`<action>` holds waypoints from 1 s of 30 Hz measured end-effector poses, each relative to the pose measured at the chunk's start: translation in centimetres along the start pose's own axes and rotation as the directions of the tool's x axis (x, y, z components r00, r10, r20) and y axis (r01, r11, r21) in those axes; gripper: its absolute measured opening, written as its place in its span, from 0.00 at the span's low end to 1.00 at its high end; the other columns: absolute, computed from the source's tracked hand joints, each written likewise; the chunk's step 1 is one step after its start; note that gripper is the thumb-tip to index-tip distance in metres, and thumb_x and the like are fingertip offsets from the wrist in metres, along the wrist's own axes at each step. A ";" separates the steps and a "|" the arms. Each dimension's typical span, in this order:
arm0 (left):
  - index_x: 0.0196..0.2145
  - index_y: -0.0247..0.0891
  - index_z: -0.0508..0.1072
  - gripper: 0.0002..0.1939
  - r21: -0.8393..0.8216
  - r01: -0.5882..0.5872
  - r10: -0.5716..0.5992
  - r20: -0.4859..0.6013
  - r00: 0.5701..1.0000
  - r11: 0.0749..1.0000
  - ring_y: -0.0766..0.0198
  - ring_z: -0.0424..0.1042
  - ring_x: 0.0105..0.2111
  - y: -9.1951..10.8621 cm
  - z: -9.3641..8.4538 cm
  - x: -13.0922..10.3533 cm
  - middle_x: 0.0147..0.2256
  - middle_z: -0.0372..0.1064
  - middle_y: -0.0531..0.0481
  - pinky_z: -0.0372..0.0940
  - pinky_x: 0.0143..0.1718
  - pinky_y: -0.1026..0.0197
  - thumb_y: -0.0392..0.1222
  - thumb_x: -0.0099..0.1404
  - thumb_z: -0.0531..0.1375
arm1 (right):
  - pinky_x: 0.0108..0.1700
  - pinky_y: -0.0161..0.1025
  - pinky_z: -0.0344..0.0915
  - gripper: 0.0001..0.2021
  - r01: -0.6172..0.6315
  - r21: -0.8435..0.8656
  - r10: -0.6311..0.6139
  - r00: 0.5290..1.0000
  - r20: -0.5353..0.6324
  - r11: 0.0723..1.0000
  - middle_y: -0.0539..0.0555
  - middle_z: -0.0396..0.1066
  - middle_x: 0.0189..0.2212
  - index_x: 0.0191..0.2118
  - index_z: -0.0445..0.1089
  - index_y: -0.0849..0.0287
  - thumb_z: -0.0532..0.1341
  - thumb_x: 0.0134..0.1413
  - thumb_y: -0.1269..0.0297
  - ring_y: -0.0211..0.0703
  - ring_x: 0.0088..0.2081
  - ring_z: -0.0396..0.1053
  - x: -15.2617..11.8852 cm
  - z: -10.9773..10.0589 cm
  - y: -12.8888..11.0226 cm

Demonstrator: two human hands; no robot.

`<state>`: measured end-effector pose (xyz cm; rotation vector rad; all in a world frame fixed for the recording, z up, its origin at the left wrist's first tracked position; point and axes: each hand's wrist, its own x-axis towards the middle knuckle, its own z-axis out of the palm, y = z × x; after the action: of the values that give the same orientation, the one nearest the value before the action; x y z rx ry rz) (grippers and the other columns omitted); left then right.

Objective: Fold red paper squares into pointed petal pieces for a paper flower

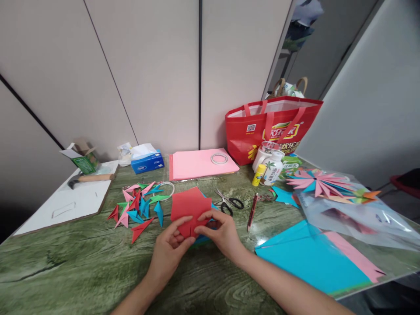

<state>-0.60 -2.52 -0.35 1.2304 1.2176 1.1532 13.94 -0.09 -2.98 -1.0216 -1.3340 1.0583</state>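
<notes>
A red sheet of paper is held up between my two hands, with a slit or fold line at its lower edge. My left hand pinches its lower left part, thumb near the slit. On the other side my right hand grips the lower right part between thumb and fingers. Blue paper shows partly behind and beneath the red sheet. Left of my hands lies a pile of folded paper pieces in red, pink, blue and green. Black-handled scissors lie open just beyond my right hand.
A pen, a yellow glue stick and a white bottle are to the right, before a red bag. Blue paper lies front right. Pink sheets, a tissue box and a hammer are farther back.
</notes>
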 end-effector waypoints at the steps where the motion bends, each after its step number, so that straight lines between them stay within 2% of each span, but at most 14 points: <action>1: 0.40 0.36 0.71 0.21 -0.008 0.002 -0.002 0.005 1.000 1.000 0.64 0.72 0.30 -0.1 0.0 0.0 0.31 0.75 0.51 0.67 0.33 0.65 0.37 0.46 0.64 | 0.27 0.32 0.63 0.09 0.010 -0.017 -0.010 1.000 -0.002 1.000 0.51 0.70 0.26 0.26 0.71 0.60 0.68 0.34 0.63 0.38 0.27 0.66 0.0 0.0 0.0; 6: 0.37 0.38 0.72 0.19 -0.036 -0.005 0.005 -0.012 1.000 0.999 0.63 0.73 0.31 -0.3 0.0 0.1 0.34 0.75 0.50 0.68 0.35 0.64 0.36 0.43 0.65 | 0.27 0.32 0.62 0.10 0.032 -0.045 -0.032 0.999 0.007 0.998 0.51 0.70 0.26 0.27 0.72 0.60 0.68 0.35 0.62 0.37 0.26 0.65 0.0 -0.1 0.0; 15: 0.38 0.37 0.70 0.18 0.005 -0.017 0.017 -0.007 1.000 1.000 0.64 0.73 0.29 -0.3 -0.1 0.0 0.30 0.75 0.51 0.68 0.32 0.66 0.39 0.47 0.64 | 0.28 0.32 0.63 0.09 0.030 -0.022 -0.030 1.000 0.007 0.999 0.51 0.70 0.26 0.27 0.72 0.60 0.68 0.35 0.64 0.38 0.27 0.65 0.0 0.0 0.3; 26: 0.37 0.37 0.71 0.17 0.017 -0.050 0.051 -0.048 0.998 0.999 0.64 0.73 0.27 -0.6 0.1 0.0 0.27 0.74 0.52 0.69 0.30 0.65 0.39 0.46 0.65 | 0.28 0.32 0.64 0.09 0.007 -0.004 -0.007 1.000 0.018 1.000 0.51 0.69 0.25 0.26 0.71 0.60 0.68 0.35 0.64 0.37 0.26 0.65 0.0 0.1 0.1; 30: 0.30 0.37 0.75 0.10 0.078 -0.074 0.075 -0.015 0.997 0.994 0.61 0.74 0.28 -0.7 -0.1 -0.1 0.28 0.76 0.49 0.69 0.31 0.63 0.40 0.47 0.64 | 0.28 0.33 0.64 0.09 0.012 0.000 -0.012 1.000 0.019 1.000 0.51 0.69 0.25 0.26 0.72 0.60 0.67 0.36 0.63 0.37 0.26 0.65 0.0 0.0 0.3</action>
<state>-0.72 -2.62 -1.02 1.3361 1.2482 1.1832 13.92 0.00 -3.29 -1.0046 -1.3545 1.0612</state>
